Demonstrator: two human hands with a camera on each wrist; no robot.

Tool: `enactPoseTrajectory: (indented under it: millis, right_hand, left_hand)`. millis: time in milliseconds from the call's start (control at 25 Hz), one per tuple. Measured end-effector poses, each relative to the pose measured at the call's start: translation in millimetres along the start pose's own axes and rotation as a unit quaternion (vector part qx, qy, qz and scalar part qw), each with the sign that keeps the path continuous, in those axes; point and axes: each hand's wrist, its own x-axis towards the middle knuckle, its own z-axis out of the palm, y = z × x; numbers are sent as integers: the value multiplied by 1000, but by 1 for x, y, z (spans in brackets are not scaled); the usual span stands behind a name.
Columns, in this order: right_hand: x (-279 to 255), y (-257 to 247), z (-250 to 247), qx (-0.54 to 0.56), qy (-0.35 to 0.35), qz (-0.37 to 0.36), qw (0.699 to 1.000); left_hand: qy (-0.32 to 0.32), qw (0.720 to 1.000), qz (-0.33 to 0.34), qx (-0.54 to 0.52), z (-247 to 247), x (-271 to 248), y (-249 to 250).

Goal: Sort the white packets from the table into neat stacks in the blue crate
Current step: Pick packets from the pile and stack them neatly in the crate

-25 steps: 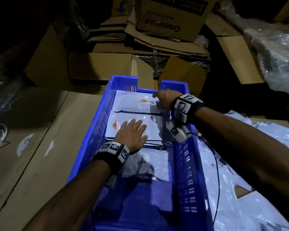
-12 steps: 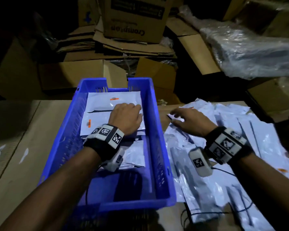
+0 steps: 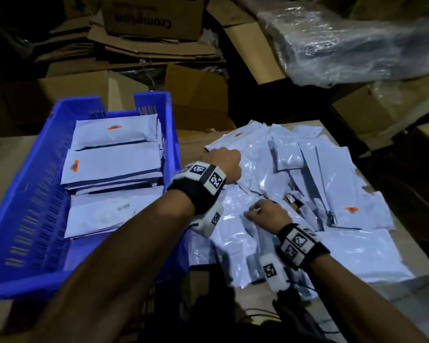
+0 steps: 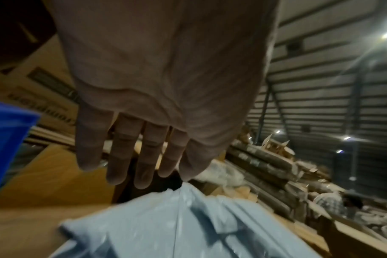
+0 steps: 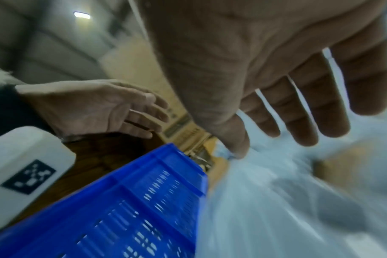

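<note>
The blue crate (image 3: 35, 219) stands on the left and holds three neat stacks of white packets (image 3: 114, 164). A loose pile of white packets (image 3: 332, 184) covers the table to its right. My left hand (image 3: 221, 157) reaches over the crate's right wall to the pile's far left corner. In the left wrist view its fingers (image 4: 139, 165) are straight and hover just above a packet (image 4: 166, 218), holding nothing. My right hand (image 3: 260, 214) lies lower on the pile. Its fingers (image 5: 298, 122) are spread and straight over the packets, with the thumb tip touching one.
Cardboard boxes (image 3: 196, 95) and flattened cartons are piled behind the table. A plastic-wrapped bundle (image 3: 357, 45) lies at the upper right. Bare cardboard table top (image 3: 0, 157) shows left of the crate. A black cable (image 3: 258, 315) runs near the front edge.
My left hand has left the stack in the crate and crossed its right wall to the loose pile. My right hand has slid nearer along the pile. The head view has turned right.
</note>
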Motion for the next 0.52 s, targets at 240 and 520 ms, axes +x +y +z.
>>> enactPoseTrajectory:
  millis: [240, 520]
  right_hand:
    - [1, 11, 36, 83, -40, -19, 996]
    - [6, 29, 7, 204, 1, -88, 975]
  left_hand:
    - [-102, 989, -103, -26, 86, 25, -14]
    - [-118, 980, -100, -128, 85, 29, -21]
